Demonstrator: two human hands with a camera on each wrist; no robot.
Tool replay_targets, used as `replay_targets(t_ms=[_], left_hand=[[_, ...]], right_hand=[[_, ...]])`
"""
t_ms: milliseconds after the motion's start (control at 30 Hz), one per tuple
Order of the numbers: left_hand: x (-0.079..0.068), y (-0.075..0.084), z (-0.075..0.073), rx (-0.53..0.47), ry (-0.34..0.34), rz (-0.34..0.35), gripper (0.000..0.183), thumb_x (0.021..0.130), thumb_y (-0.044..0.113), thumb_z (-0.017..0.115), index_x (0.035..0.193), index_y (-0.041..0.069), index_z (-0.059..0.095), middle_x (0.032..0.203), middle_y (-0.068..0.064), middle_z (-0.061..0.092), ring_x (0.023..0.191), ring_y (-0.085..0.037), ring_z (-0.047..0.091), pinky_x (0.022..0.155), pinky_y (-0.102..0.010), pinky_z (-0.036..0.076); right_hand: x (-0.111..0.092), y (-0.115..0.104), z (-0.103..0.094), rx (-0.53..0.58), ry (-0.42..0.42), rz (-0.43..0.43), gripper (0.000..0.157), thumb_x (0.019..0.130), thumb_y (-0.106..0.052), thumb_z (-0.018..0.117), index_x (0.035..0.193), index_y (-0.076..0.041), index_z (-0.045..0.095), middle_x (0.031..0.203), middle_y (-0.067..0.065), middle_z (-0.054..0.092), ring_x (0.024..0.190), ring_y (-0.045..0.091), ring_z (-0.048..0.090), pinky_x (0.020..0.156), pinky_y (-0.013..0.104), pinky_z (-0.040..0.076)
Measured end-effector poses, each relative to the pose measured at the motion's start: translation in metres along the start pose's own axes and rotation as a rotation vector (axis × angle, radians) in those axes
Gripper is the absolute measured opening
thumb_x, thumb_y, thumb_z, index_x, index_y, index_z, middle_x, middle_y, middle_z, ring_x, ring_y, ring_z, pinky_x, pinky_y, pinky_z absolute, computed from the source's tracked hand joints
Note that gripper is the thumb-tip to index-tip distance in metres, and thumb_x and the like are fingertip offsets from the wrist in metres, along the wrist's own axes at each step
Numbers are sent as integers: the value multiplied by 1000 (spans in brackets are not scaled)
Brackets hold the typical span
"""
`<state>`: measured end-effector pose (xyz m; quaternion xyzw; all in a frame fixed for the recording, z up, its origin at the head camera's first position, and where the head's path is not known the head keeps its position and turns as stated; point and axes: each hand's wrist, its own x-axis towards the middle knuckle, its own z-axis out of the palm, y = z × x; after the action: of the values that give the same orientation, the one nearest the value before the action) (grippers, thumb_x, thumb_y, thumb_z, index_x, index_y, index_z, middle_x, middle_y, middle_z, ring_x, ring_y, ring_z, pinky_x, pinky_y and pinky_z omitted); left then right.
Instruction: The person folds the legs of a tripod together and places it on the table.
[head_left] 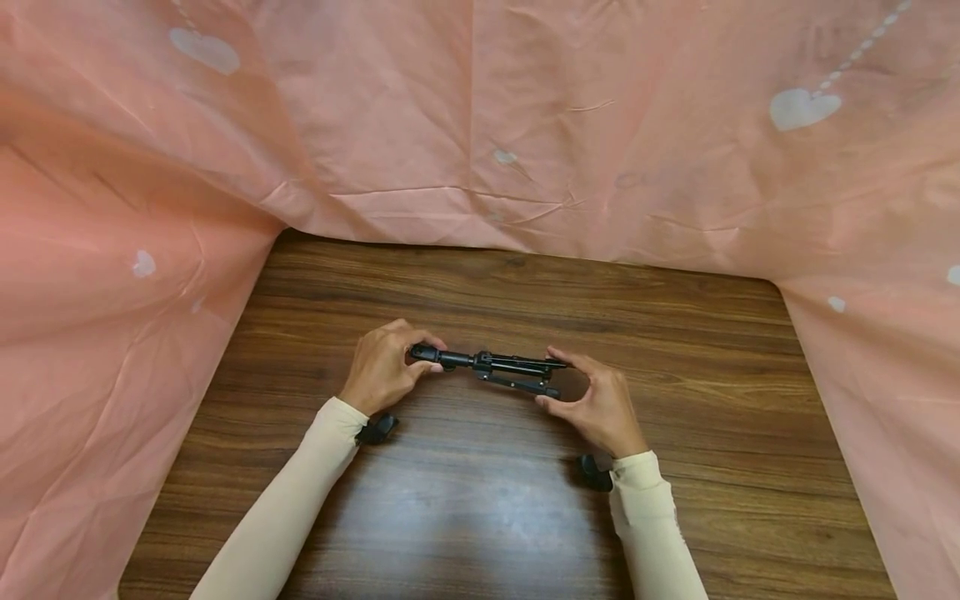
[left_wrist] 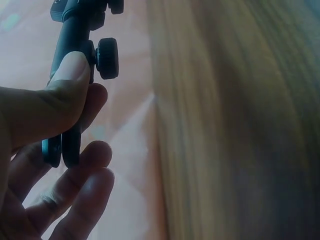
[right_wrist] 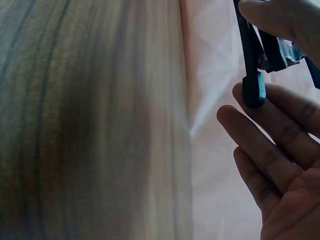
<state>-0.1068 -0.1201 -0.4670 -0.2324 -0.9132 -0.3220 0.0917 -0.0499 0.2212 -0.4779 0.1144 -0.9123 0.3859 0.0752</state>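
Observation:
A small black tripod (head_left: 457, 360) is held level above the table between both hands, its legs partly folded together. My left hand (head_left: 384, 367) pinches the narrow head end between thumb and fingers. In the left wrist view a round ridged knob (left_wrist: 107, 58) sticks out of the tripod's side beside the thumb. My right hand (head_left: 603, 404) grips the leg end, thumb on the near leg and fingers at the far side. The right wrist view has one leg's rounded foot (right_wrist: 255, 92) lying against the fingers, with the thumb higher up on the tripod.
Beneath the hands is a brown wood-grain table (head_left: 480, 533). Pink cloth (head_left: 525, 108) with white hearts hangs along its back and both sides. A black wrist camera sits on the left wrist (head_left: 377, 429) and another on the right wrist (head_left: 595, 472).

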Motion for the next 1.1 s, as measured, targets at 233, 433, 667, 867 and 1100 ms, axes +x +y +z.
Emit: replay_targets(t_ms=[233, 433, 667, 867, 1100], left_hand=[[-5, -9, 13, 19, -34, -16, 27, 77, 33, 95, 101, 28, 83, 84, 4, 72, 66, -8, 52, 59, -31, 44], [-9, -16, 23, 27, -68, -47, 27, 77, 35, 95, 100, 28, 83, 86, 3, 73, 73, -14, 63, 64, -36, 51], [-14, -22, 34, 9, -91, -88, 27, 76, 36, 96, 99, 30, 83, 85, 3, 73, 74, -15, 65, 64, -37, 50], [-17, -25, 39, -40, -107, -119, 25, 77, 33, 96, 98, 29, 83, 82, 5, 71, 67, -9, 55, 61, -32, 44], [-16, -24, 40, -93, -129, -158, 23, 79, 32, 95, 99, 29, 83, 81, 6, 69, 65, -7, 53, 60, -28, 44]], right_hand=[[-4, 9, 11, -20, -49, 40, 73, 74, -25, 100, 139, -13, 71, 136, 10, 74, 128, 36, 69, 106, 58, 54], [-8, 16, 20, -45, -93, 87, 73, 76, -30, 98, 142, -17, 70, 134, 12, 75, 123, 35, 71, 103, 57, 55], [-11, 20, 26, -73, -123, 99, 75, 77, -30, 98, 144, -20, 68, 135, 13, 74, 127, 37, 69, 106, 58, 54], [-11, 22, 28, -94, -118, 65, 77, 75, -30, 99, 143, -17, 68, 139, 9, 72, 131, 36, 67, 109, 57, 52], [-12, 23, 31, -124, -94, 42, 77, 71, -30, 101, 140, -14, 70, 138, 11, 72, 129, 38, 68, 108, 58, 52]])
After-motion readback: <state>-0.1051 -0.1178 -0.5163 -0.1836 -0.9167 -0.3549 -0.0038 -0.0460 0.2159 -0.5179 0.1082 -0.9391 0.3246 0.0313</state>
